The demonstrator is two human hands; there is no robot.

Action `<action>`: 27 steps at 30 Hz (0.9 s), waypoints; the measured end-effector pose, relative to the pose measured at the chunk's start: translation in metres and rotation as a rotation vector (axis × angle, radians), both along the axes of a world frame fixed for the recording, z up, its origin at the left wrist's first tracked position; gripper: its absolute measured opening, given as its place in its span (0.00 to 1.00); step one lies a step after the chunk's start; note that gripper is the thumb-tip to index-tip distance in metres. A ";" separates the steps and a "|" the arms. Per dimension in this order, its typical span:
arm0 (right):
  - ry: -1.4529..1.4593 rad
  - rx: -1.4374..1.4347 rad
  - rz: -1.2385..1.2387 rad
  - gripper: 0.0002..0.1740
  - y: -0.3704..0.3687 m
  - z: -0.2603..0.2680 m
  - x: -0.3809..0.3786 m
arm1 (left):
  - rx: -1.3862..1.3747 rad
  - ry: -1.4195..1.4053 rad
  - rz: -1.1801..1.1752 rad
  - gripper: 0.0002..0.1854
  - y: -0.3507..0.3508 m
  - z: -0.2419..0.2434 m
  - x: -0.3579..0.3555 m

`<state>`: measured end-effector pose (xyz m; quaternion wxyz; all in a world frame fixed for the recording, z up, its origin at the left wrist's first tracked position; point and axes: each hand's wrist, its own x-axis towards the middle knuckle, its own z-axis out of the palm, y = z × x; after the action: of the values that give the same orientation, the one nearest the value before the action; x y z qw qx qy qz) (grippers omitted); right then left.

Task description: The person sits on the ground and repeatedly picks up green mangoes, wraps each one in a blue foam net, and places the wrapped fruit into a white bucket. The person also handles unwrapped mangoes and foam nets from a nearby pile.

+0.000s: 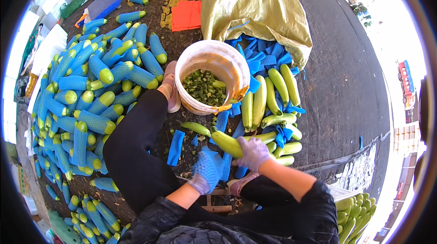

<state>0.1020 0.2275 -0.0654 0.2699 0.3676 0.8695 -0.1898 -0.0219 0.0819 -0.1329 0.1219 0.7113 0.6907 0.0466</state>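
My right hand (253, 154), in a thin translucent glove, grips a pale green zucchini (226, 144) around its near end. The zucchini's stem end points up and to the left. A blue foam net sleeve (207, 167) covers the fingers of my gloved left hand (199, 183), hiding them. The two hands are a short way apart. Just beyond them a smaller zucchini (196, 128) lies on the ground near a flat blue sleeve (176, 147). Several bare zucchini (259, 102) lie right of centre, among more blue sleeves.
A white bucket (213, 44) with green trimmings (203, 88) stands between my feet. Zucchini in blue sleeves (92, 121) are heaped at left. A gold sack (254, 1) spills blue sleeves (268, 60). More bare zucchini (355, 216) sit at lower right. Orange sheets (186, 16) lie beyond the bucket.
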 end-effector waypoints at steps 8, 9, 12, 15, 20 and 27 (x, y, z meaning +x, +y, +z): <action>1.067 -1.103 -1.012 0.56 -0.113 0.029 0.066 | -0.063 -2.281 0.700 0.29 -0.006 0.048 0.047; 1.114 -1.034 -1.023 0.54 -0.120 0.027 0.067 | 0.073 -2.015 0.551 0.29 -0.006 0.046 0.047; 1.144 -0.962 -1.107 0.51 -0.107 0.019 0.057 | 0.352 -1.413 0.309 0.28 -0.017 0.039 0.015; 1.117 -0.859 -1.122 0.50 -0.075 0.003 0.043 | 0.144 -1.693 0.382 0.28 -0.050 0.036 -0.015; 0.940 -0.632 -0.985 0.47 -0.027 -0.014 0.021 | 0.053 -1.130 0.206 0.39 -0.081 0.071 -0.025; 1.289 -0.777 -1.075 0.44 -0.074 0.024 0.020 | 0.161 -0.910 -0.041 0.45 -0.078 0.070 0.003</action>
<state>0.1219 0.1535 -0.0413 -0.2860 0.4288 0.4393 -0.7358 -0.0186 0.0037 -0.0627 0.3579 0.6390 0.5470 0.4054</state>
